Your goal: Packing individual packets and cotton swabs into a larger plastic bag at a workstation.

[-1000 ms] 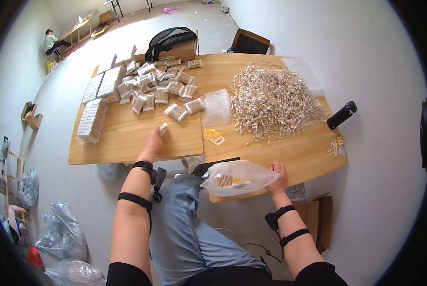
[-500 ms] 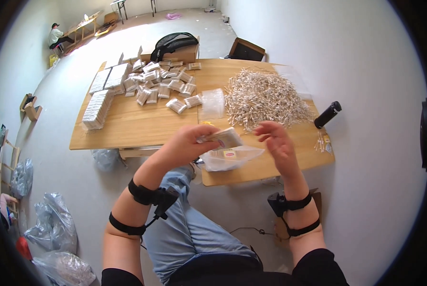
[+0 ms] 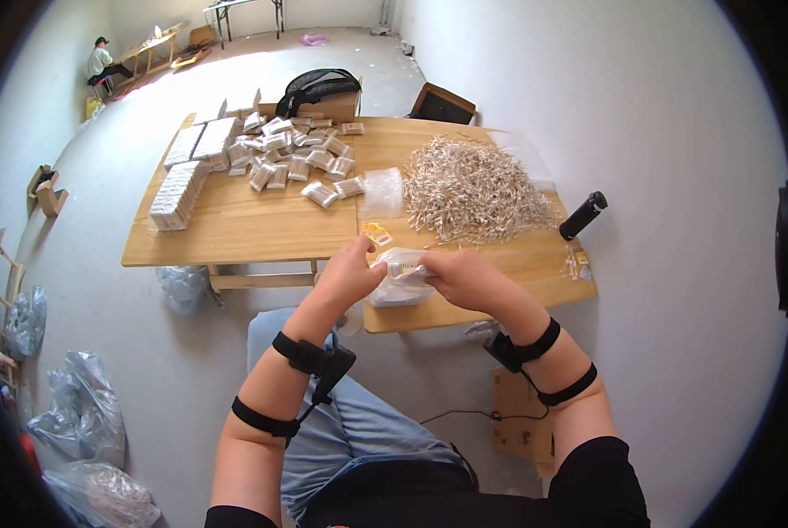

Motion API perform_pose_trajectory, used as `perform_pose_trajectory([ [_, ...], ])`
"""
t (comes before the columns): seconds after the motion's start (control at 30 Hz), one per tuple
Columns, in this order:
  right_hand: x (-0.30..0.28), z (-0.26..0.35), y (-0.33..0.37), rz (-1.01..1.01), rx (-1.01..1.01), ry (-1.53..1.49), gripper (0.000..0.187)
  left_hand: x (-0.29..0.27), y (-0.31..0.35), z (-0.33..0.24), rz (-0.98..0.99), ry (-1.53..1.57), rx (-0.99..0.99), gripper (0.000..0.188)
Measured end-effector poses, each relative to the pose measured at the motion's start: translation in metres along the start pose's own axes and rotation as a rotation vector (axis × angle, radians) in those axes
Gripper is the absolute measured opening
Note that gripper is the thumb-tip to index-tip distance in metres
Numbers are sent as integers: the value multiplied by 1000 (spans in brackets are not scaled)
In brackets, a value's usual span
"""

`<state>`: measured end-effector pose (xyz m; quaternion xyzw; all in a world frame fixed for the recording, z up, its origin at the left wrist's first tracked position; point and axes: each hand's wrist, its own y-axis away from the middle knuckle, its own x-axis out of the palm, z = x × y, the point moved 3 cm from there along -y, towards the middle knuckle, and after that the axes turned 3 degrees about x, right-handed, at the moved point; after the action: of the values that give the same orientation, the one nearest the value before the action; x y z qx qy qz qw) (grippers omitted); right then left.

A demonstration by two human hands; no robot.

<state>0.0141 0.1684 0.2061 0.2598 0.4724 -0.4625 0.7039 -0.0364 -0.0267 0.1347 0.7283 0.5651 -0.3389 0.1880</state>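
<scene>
Just above the table's near edge, a clear plastic bag of cotton swabs is pinched between my two hands. My left hand has its fingers closed on the bag's left side. On the right side my right hand grips it, thumb and fingers together. Another crumpled part of clear plastic lies below on the tabletop; whether it belongs to the same bag I cannot tell. A small yellow card rests just beyond my left hand. Past my hands lies a big heap of loose cotton swabs.
Flat clear bags lie left of the heap. Filled swab packets are scattered farther left, beside neat stacks of packets. A black bottle stands at the right edge, near a few loose swabs. A black mesh bag sits at the back.
My left hand, which held a swab packet raised over the table, has come lower. My right hand was open in the air; it has moved left and closed on the plastic.
</scene>
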Motion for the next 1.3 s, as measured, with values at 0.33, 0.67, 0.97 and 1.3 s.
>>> perform_pose_trajectory([
  [0.33,78,-20,-49,20,-192,278,11,6,6,-14,-213,303,203,19],
  [0.67,80,-32,-49,138,-183,145,20,24,8,8,-144,445,160,16],
  [0.97,118,-45,-67,523,121,131,23,16,19,-16,-127,486,170,18],
  [1.3,21,-41,-16,226,69,-886,9,-23,-31,68,-28,511,-34,30],
])
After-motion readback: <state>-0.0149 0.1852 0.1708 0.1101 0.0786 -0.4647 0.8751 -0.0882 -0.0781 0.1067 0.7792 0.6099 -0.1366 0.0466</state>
